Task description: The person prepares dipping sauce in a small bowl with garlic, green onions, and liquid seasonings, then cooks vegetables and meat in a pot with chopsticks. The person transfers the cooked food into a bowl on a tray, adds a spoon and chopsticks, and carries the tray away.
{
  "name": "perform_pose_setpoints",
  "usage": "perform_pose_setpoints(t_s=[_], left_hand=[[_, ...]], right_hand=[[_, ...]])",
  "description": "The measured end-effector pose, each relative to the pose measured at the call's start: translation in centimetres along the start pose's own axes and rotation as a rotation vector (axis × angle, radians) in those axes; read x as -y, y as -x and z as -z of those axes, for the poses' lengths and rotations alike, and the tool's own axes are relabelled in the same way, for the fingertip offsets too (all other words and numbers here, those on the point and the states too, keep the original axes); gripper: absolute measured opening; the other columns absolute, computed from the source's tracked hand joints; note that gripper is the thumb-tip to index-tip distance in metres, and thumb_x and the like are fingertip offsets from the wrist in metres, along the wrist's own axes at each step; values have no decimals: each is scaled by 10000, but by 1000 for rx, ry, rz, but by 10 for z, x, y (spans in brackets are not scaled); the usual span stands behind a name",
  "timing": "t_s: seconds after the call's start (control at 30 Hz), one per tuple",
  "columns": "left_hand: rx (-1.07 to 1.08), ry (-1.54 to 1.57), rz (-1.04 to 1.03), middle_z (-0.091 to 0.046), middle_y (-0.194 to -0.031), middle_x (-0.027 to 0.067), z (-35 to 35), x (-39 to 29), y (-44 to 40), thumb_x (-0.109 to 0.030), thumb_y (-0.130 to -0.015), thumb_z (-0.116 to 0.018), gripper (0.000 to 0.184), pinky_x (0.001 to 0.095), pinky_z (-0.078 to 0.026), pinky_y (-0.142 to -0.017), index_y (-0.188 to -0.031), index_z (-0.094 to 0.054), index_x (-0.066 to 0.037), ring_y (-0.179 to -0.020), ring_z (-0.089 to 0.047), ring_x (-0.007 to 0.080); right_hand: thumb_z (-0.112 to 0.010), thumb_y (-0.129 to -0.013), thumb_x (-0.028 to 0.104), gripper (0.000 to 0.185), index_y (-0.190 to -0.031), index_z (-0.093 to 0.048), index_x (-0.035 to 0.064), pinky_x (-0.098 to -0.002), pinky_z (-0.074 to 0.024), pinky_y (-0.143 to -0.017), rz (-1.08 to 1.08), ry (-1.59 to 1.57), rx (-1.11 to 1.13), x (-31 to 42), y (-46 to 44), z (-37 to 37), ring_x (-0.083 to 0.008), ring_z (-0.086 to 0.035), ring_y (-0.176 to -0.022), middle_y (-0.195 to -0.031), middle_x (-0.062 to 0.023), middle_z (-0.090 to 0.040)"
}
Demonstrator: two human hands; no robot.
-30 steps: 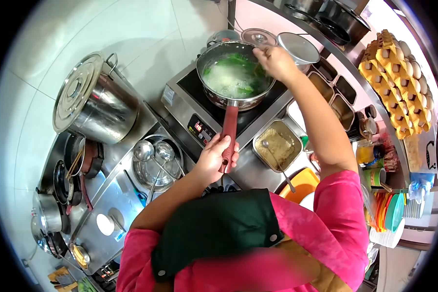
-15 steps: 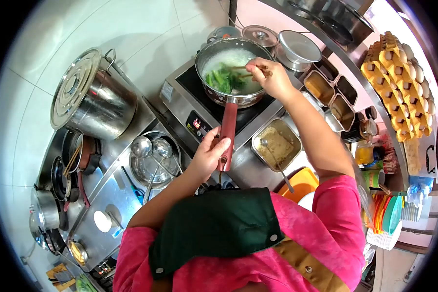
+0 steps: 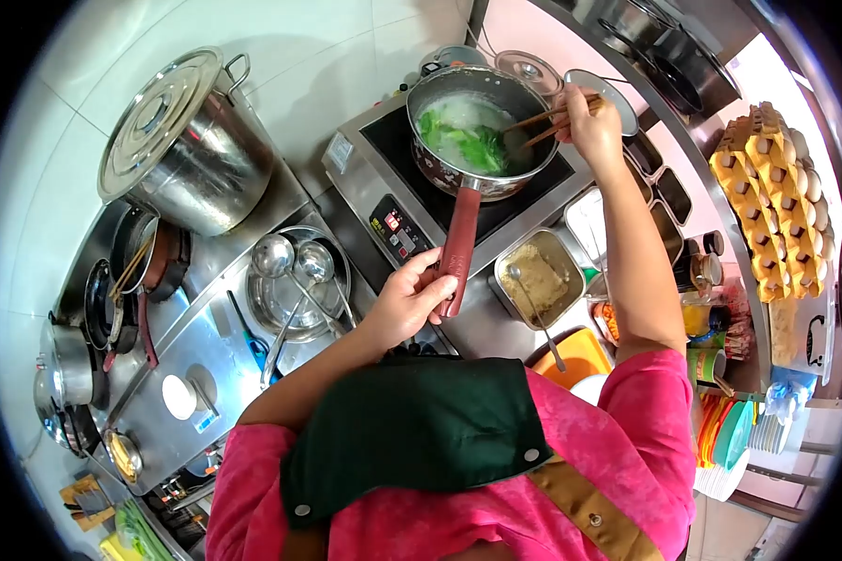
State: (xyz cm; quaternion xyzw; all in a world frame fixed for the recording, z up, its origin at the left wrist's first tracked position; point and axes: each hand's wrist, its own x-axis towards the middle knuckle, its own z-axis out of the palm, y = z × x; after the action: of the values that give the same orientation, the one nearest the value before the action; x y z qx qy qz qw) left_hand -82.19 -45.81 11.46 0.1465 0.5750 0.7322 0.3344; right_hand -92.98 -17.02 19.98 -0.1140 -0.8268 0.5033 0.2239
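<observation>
A saucepan (image 3: 449,178) with a dark red handle (image 3: 462,238) sits on an induction cooker (image 3: 374,159). Inside it, green leafy vegetables (image 3: 463,136) lie in cloudy, foamy liquid. My left hand (image 3: 412,297) is closed around the end of the handle. In my right hand (image 3: 589,126) is a pair of wooden chopsticks (image 3: 541,120), held over the pan's right rim. Their tips reach down to the right side of the greens, beside a dark round shape I cannot make out.
A tall lidded stockpot (image 3: 196,150) stands at the left. Ladles (image 3: 273,255) rest in a steel bowl (image 3: 299,323). Right of the cooker is a steel container (image 3: 537,280) of pale, grainy food with a spoon. Egg trays (image 3: 758,196) are stacked far right.
The chopsticks and my right hand have moved right and up, away from the pan's middle. The greens are more spread out in the liquid. The whole view has shifted slightly.
</observation>
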Motion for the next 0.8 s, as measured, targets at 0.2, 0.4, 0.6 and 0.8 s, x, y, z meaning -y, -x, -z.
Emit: perform_pose_setpoints(t_s=[0.2,0.4,0.6,0.8], left_hand=[[-394,-161,1,-543,-791,44,37,69,-2,-111,-886,-468,326,207,-411,-523,-1186,-401,-2,-587,-489,75],[-329,-661,4,-537,-858,134,51,88,4,-95,-794,-511,628,339,-438,-701,-1348,-222,-36,-749,-548,260],[-280,-972,29,-485,-1013,180,51,97,-6,-97,-793,-477,694,398,-427,-784,-1385,-115,-117,-872,-525,333],[-221,-941,-19,-497,-982,187,64,106,-12,-27,-749,-459,710,379,-446,-754,-1385,-160,-130,-817,-543,309]], right_hand=[[-509,-876,282,331,-723,-565,-7,-243,-420,-390,-91,71,61,3,12,-9,-139,-522,-408,-523,-70,-528],[-502,-891,261,283,-884,-581,-10,-244,-494,-527,50,-249,216,-9,16,-32,-148,-595,-581,-721,-90,-605],[-533,-879,239,259,-907,-589,-12,-237,-493,-575,62,83,215,1,11,-28,-126,-592,-649,-764,-76,-614],[-543,-872,255,270,-938,-600,0,-225,-473,-600,181,192,545,-9,5,-30,-107,-583,-682,-792,-52,-624]])
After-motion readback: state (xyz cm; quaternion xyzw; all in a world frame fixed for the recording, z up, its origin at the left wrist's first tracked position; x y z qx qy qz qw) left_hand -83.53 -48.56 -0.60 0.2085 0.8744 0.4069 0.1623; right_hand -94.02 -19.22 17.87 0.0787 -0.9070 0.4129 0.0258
